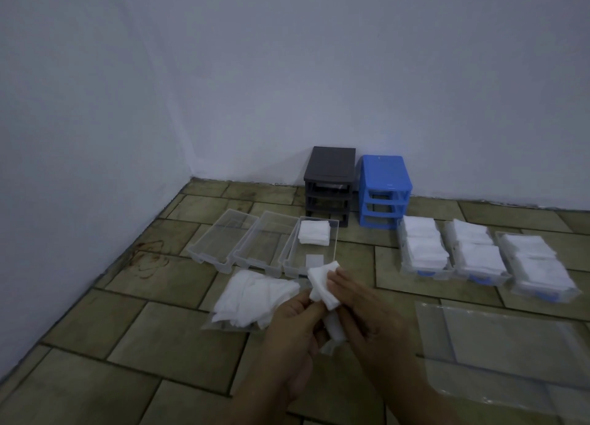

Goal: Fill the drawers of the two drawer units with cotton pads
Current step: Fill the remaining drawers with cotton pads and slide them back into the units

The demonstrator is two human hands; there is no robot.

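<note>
White cotton pads (322, 285) pinched between left hand (295, 325), right hand (372, 316)

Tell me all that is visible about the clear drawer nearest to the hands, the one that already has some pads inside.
The clear drawer is a long tray of transparent plastic, out of its unit and lying flat on the tiled floor, rightmost of three side by side. A small stack of white cotton pads fills its far end; one single pad lies near its front. The rest is bare. Neither hand touches it.
</note>
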